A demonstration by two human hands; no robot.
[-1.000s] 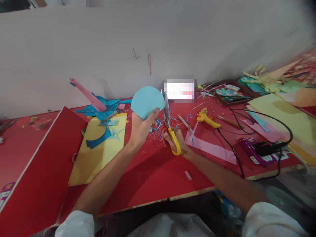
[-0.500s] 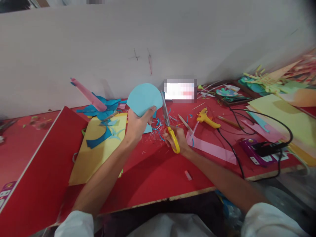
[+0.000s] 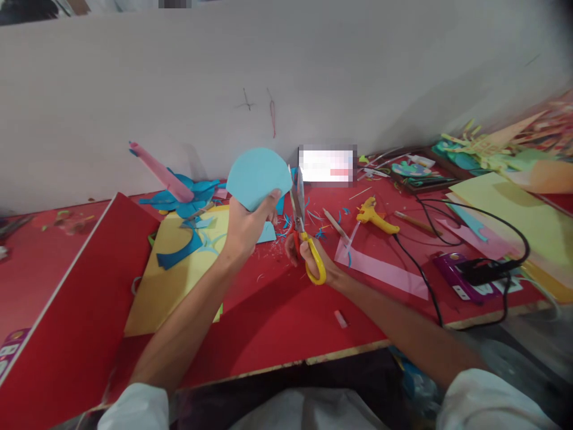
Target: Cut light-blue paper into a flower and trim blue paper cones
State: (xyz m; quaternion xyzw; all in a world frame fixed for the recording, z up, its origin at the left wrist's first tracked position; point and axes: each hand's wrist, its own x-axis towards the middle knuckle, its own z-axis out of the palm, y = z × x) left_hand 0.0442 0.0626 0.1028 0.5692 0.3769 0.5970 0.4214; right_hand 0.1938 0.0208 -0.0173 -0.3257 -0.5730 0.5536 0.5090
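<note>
My left hand (image 3: 249, 226) pinches the lower edge of a light blue paper disc (image 3: 257, 176) and holds it upright above the red table (image 3: 277, 316). Just to its right, my right hand (image 3: 313, 258) grips yellow-handled scissors (image 3: 303, 230). Their blades point up and stand slightly apart beside the disc's right edge. Small blue paper trimmings (image 3: 290, 226) lie on the table beneath both hands.
A yellow sheet (image 3: 179, 275) with blue cut-outs lies at left, next to a raised red board (image 3: 67, 310). A yellow glue gun (image 3: 376, 216), a pink strip (image 3: 385, 270), black cables (image 3: 447, 239) and stacked coloured paper (image 3: 514, 209) lie at right. A white wall stands behind.
The disc and my left hand have shifted slightly left and turned. The scissors moved left toward the disc's edge, and their blades have parted a little.
</note>
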